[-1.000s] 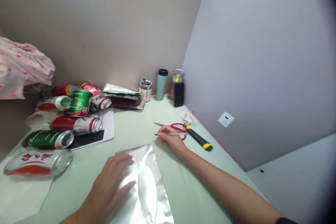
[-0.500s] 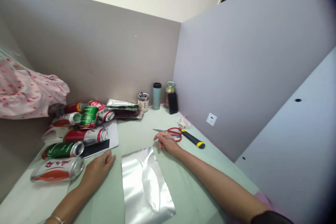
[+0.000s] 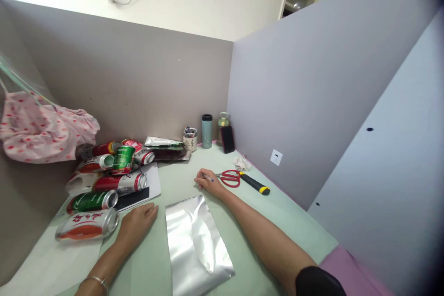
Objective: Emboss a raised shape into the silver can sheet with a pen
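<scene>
— What is changing up close?
— The left hand [image 3: 137, 222], off the silver foil pouch [image 3: 196, 240] since a second ago, is lying flat with fingers loosely spread on the worktop [image 3: 249, 194], just left of it. The pouch is lying flat and shiny, slightly puffed, between both arms.
— And further out?
— The right hand [image 3: 208, 182] is pinching one pen [image 3: 208, 178], having slid left of the one pair of red scissors [image 3: 229, 178] and one utility knife [image 3: 255, 183]. About eight cans [image 3: 104, 180] are lying piled at left.
</scene>
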`<state>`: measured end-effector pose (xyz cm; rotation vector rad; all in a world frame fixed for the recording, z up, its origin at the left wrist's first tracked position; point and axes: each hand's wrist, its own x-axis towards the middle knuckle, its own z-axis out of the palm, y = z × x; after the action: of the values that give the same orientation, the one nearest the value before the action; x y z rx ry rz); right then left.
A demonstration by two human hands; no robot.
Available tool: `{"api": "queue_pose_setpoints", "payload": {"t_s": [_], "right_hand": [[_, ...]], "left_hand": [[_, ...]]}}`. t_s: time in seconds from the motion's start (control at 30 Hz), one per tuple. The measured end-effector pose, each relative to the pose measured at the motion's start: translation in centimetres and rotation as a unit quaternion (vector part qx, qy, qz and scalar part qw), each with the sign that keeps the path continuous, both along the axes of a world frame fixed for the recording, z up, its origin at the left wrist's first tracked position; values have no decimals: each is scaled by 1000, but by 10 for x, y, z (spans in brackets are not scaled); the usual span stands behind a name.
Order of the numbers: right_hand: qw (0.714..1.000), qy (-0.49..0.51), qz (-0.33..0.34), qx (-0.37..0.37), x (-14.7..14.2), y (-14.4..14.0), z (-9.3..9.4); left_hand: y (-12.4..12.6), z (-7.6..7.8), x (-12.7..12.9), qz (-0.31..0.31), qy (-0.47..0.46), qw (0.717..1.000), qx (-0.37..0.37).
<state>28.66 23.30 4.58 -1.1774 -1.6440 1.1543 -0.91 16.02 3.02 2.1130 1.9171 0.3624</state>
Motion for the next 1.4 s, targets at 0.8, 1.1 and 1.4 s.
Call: {"api": "queue_pose_setpoints", "payload": {"t_s": [0.8,1.1,1.4], "right_hand": [[989,134,-5,-68,18,8,-10],[967,224,-29,-117,25,19,-13],[939,308,-44,-150,30,21,-13]], "left_hand": [[-6,-19,-24,-29,-76,996,39],[-6,-22,-25,-27,-69,996,50],[-7,-20,-25,-37,-69,995,68]]}}
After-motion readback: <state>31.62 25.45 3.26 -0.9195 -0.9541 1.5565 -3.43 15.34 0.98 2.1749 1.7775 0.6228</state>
